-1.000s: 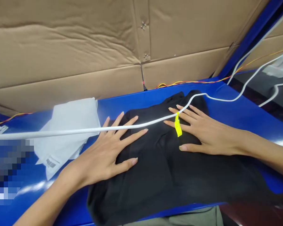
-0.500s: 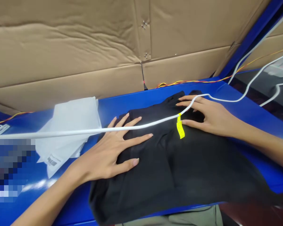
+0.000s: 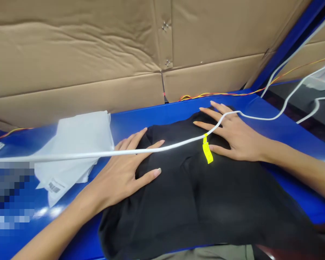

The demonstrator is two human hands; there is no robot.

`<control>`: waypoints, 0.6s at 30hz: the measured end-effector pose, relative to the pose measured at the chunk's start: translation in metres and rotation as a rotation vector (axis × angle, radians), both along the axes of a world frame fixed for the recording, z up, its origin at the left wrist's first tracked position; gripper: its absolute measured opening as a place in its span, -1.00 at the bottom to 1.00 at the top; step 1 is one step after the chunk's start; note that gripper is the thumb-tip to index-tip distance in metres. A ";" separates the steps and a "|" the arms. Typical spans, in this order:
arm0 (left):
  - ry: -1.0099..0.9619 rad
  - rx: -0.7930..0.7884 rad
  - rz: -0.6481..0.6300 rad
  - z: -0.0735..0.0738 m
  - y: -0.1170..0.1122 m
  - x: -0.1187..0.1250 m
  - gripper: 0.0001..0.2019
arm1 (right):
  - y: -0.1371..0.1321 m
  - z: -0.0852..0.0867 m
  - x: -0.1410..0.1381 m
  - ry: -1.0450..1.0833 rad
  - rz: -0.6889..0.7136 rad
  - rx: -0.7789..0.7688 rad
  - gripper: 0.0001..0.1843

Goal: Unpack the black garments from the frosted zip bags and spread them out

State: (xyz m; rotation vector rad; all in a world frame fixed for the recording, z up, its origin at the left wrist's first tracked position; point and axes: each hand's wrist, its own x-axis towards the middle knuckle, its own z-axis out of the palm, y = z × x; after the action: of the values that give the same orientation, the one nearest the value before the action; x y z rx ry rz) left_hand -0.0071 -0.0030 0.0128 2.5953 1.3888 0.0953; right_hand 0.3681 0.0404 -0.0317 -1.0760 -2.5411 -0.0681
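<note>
Left hand (image 3: 119,177) and right hand (image 3: 235,139) lie open on black cloth (image 3: 206,206)

Both hands are open wide, with the fingers spread out, and they hold nothing. They rest flat on top of the black cloth, well apart. The cloth lies in a soft heap on a blue counter (image 3: 284,133), and its near end hangs over the counter's front edge. A white cord (image 3: 111,152) runs across the cloth and over the fingers of both hands. A bright yellow tag (image 3: 207,152) sits on the cloth, just beside the right hand, with its top by the cord. To the left of the left hand lies a white sheet (image 3: 73,144) with a barcode sticker (image 3: 54,187) on it. Behind the counter stands a cardboard wall (image 3: 70,54), and thin orange and yellow wires (image 3: 219,94) lie along its foot
</note>
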 end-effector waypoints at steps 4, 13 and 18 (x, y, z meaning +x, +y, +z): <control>0.010 0.006 -0.013 0.001 0.000 -0.001 -0.32 | 0.007 -0.002 0.002 -0.005 0.041 -0.082 -0.35; 0.021 -0.021 -0.005 0.006 0.000 0.002 -0.29 | 0.019 -0.005 0.000 -0.026 -0.061 0.080 -0.39; 0.010 -0.020 -0.005 0.006 -0.001 -0.001 -0.30 | 0.018 -0.001 -0.001 -0.022 -0.036 0.134 -0.45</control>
State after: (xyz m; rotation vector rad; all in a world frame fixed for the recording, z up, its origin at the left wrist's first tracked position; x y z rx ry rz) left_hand -0.0079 -0.0039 0.0184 2.5868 1.3798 0.0674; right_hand 0.3672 0.0588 -0.0331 -1.0740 -2.4965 -0.2570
